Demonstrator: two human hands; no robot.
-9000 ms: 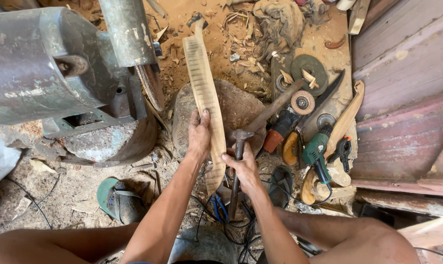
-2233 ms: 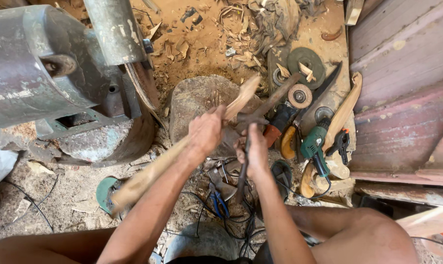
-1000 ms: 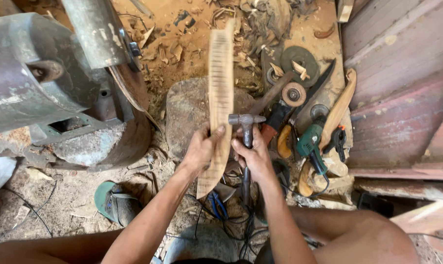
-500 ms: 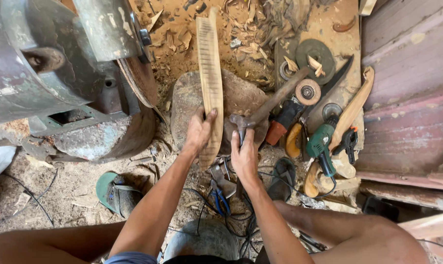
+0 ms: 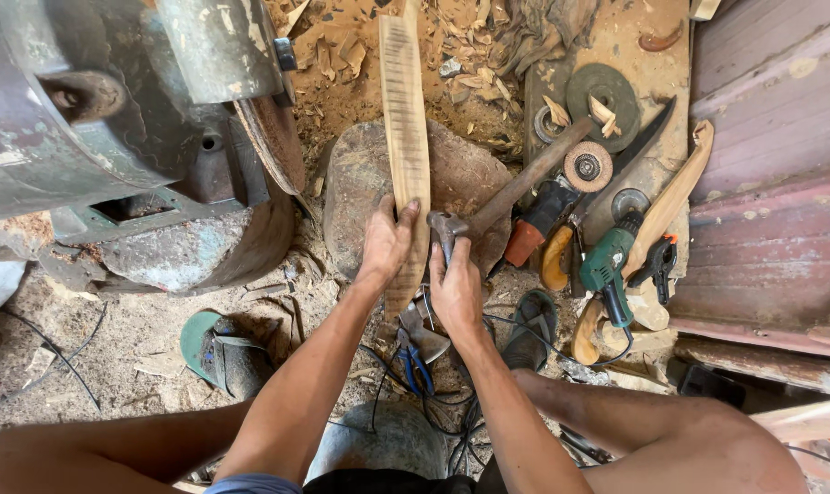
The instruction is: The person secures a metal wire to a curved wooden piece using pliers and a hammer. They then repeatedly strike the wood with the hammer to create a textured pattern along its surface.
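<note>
Long pale wooden plank with dark cross-marks down its face (image 5: 404, 137) lies lengthwise over the rounded brown stone block (image 5: 360, 183), far end out over the wood chips and sawdust (image 5: 342, 64), near end toward the person. Stone likely serves as a firm base under the wood.

Left hand (image 5: 388, 242) is clamped on the plank's near part, fingers over the face and thumb side on the edge, seemingly pinning it flat and steady on the stone. Right hand (image 5: 453, 285) is closed round a grey metal hammer (image 5: 449, 229), gripped close under the head, head just beside the plank's right edge, touching or nearly so; cannot tell which. The short grip looks suited to small controlled taps. Hands sit side by side, each on its own thing.

Right of the stone, laid within reach: a long rusty-handled hammer-like tool (image 5: 529, 174) leaning across the stone, an orange-and-black angle grinder with a sanding disc (image 5: 561, 187), a green power tool (image 5: 607, 270), a dark worn grinding disc (image 5: 603, 91), a curved carved wooden piece (image 5: 671, 197).

Left: big grey-green metal machine (image 5: 113, 137) with a rusty wheel edge (image 5: 273, 142). Green sandal (image 5: 218, 343) on the dirt, blue-handled pliers (image 5: 415, 366) and black cables between the legs.
</note>
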